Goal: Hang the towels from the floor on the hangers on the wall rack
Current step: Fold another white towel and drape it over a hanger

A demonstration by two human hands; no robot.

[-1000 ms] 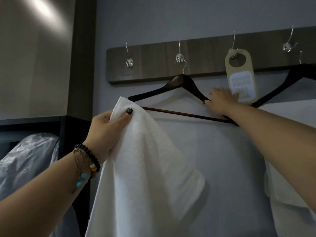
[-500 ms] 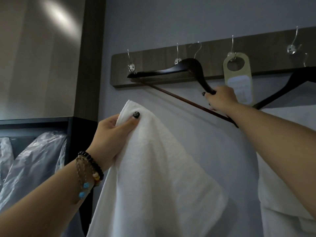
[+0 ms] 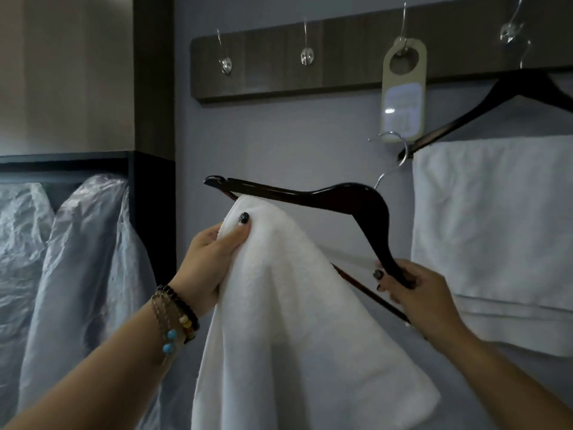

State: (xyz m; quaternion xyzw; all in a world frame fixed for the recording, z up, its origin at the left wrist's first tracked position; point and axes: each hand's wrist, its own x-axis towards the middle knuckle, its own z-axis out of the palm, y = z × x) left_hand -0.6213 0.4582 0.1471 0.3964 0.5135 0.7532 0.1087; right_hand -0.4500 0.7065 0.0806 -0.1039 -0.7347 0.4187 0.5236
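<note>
Now off its hook and down from the wall rack [image 3: 279, 69]: dark hanger [image 3: 350, 197], tilted, gripped at its lower end by the right hand [image 3: 412, 293]. Held up in the left hand [image 3: 214, 259], fingers pinching the bunched top: white towel [image 3: 294, 321], its fold touching the hanger's upper arm, not yet threaded over the bar. Means draping comes next, then rehanging. Already done on the far right: second towel [image 3: 496, 228] on another hanger [image 3: 511, 94]. Hanging from a middle hook: door tag [image 3: 403, 94], its printing too blurred to read.

The towel [image 3: 294, 321] is white, nubbly terry cloth. The hanger [image 3: 350, 200] is dark glossy wood with a shiny metal hook. The rack board [image 3: 341, 66] looks like matt wood.
</note>
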